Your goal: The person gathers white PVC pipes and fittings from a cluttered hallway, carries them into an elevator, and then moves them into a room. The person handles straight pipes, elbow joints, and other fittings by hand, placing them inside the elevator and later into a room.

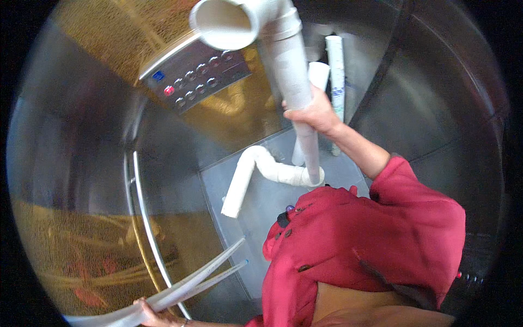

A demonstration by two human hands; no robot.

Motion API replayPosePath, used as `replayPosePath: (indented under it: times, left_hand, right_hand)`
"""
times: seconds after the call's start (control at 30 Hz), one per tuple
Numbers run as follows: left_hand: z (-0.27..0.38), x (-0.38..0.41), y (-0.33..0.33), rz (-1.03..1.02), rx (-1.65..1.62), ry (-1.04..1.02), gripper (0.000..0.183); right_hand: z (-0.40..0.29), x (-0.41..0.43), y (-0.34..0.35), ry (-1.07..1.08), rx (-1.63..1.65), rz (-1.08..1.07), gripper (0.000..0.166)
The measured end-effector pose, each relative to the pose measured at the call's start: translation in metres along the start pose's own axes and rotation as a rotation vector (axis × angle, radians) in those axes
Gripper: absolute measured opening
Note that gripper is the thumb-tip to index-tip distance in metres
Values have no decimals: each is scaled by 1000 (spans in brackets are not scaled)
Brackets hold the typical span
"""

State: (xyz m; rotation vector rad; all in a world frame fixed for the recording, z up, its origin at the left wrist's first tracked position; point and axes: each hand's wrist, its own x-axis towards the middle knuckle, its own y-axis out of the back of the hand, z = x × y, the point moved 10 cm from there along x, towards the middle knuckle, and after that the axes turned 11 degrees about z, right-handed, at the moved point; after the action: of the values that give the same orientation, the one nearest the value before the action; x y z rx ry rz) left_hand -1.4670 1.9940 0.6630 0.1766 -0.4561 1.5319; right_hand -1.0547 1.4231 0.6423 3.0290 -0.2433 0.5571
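Observation:
My right hand (314, 112) is closed around a thick white plastic pipe (292, 69) that stands upright, with an elbow fitting (224, 24) at its top. At the lower left my left hand (151, 312) grips thin white plastic pipes (192, 286), whose far ends spread apart. A bent white pipe assembly (261, 163) is on the metal floor in front of me. The held pipe's lower end overlaps the end of this assembly; whether they are joined I cannot tell. Behind my right hand another white pipe (318, 75) and a slimmer marked one (336, 73) lean upright.
Around me are the metal walls of an elevator cabin. A control panel (196, 79) with round buttons, one lit red, is at the upper left. A metal handrail (145, 220) runs along the left wall. The floor (249, 229) is metal sheet with visible seams.

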Motion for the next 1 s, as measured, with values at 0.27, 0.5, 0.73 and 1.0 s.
replayPosePath:
  times: [0.27,0.5,0.73,1.0]
  left_hand:
    - [14,-23,-35,-121,152,-62,54]
    - [40,-57,-83,-144,-9,-68,49]
    - [36,-30,-84,-188,26,-154,45]
    - [50,-45,-94,-211,27,-231,52]
  right_hand:
    - [5,8,-8,135,-54,68,69]
    - [2,11,-10,44,-173,24,63]
    - [-5,16,0,121,-187,82,58]
    - [-15,7,1,183,-120,117,54]
